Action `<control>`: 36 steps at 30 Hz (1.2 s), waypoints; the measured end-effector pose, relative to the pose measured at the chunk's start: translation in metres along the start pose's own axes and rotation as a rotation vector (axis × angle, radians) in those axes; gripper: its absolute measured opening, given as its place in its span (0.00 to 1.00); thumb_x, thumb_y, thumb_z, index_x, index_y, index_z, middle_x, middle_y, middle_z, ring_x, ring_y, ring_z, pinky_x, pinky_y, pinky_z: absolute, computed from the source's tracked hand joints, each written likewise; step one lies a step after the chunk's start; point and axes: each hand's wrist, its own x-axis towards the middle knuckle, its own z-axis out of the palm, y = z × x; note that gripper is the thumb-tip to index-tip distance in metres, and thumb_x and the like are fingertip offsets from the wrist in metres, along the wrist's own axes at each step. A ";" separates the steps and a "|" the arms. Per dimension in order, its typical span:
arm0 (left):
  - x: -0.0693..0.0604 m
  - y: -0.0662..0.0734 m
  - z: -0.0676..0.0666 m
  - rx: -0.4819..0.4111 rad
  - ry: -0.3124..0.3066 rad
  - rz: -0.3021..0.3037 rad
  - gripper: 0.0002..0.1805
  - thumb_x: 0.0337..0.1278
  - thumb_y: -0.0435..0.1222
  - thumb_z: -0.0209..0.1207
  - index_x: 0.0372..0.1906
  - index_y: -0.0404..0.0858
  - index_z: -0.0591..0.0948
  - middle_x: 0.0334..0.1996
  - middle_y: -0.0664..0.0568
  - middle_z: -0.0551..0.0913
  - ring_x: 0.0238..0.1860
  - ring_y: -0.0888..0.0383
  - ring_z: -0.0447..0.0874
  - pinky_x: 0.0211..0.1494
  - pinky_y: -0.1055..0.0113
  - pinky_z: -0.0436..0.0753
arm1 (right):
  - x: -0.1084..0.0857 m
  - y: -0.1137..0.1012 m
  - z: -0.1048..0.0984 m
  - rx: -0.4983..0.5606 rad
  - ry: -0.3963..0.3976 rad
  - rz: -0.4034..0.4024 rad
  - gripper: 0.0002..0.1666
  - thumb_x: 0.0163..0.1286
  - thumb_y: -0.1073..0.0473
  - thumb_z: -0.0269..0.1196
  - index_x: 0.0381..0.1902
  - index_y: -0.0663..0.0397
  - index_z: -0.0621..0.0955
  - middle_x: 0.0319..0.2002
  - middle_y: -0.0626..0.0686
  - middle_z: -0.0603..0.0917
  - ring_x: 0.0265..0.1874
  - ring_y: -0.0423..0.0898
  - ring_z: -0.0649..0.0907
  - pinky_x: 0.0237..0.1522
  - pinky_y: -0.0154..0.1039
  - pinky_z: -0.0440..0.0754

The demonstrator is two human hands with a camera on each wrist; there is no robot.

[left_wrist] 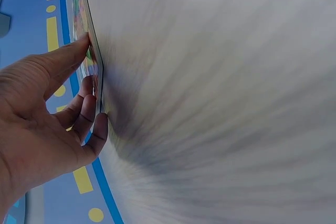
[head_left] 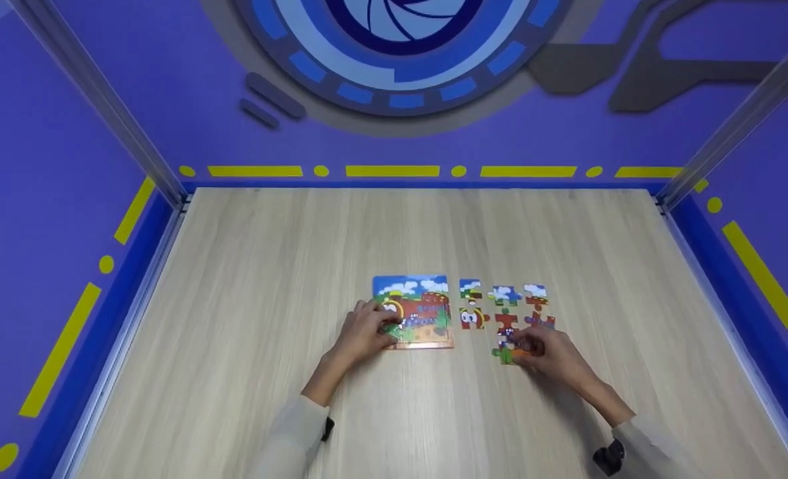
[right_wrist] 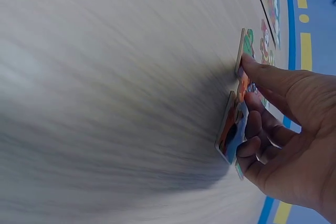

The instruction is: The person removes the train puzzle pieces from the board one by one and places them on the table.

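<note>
My left hand (head_left: 366,330) rests at the left side of a square jigsaw puzzle board (head_left: 412,345), its thumb and fingertips touching the printed surface and near edge. The board shows a red cartoon vehicle under a cloudy sky. To its right lies a group of loose jigsaw pieces. My right hand (head_left: 550,354) is over the near part of this group, with thumb and index finger pinching a green-and-orange puzzle piece (right_wrist: 248,44). Its other fingers are curled beside a blue-and-red-brown piece (right_wrist: 231,135). The right hand partly covers several pieces in the head view.
A piece with cartoon eyes (head_left: 472,319) lies closest to the board. Behind it sit sky pieces (head_left: 504,295) in a row. The pale wooden table (head_left: 267,266) is bordered by blue printed walls (head_left: 394,150) and metal corner posts (head_left: 104,100).
</note>
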 end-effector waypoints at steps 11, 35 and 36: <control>-0.004 0.001 0.003 0.001 0.032 -0.003 0.18 0.56 0.37 0.71 0.53 0.42 0.87 0.49 0.47 0.81 0.45 0.52 0.72 0.49 0.54 0.73 | 0.003 -0.001 0.001 -0.024 -0.006 0.053 0.13 0.61 0.64 0.73 0.45 0.56 0.87 0.36 0.49 0.84 0.33 0.40 0.76 0.35 0.30 0.75; -0.009 -0.012 -0.006 -0.016 0.148 0.017 0.16 0.54 0.39 0.73 0.47 0.38 0.89 0.50 0.45 0.80 0.52 0.48 0.75 0.55 0.48 0.73 | 0.041 -0.045 0.017 0.003 -0.072 -0.072 0.09 0.68 0.64 0.68 0.45 0.58 0.87 0.31 0.48 0.83 0.27 0.36 0.74 0.29 0.30 0.73; -0.009 -0.013 -0.006 -0.022 0.144 0.014 0.17 0.53 0.40 0.74 0.48 0.38 0.89 0.52 0.44 0.80 0.54 0.47 0.75 0.56 0.48 0.72 | 0.044 -0.048 0.020 0.003 -0.077 -0.080 0.09 0.68 0.63 0.68 0.45 0.58 0.87 0.31 0.48 0.84 0.28 0.36 0.75 0.30 0.30 0.74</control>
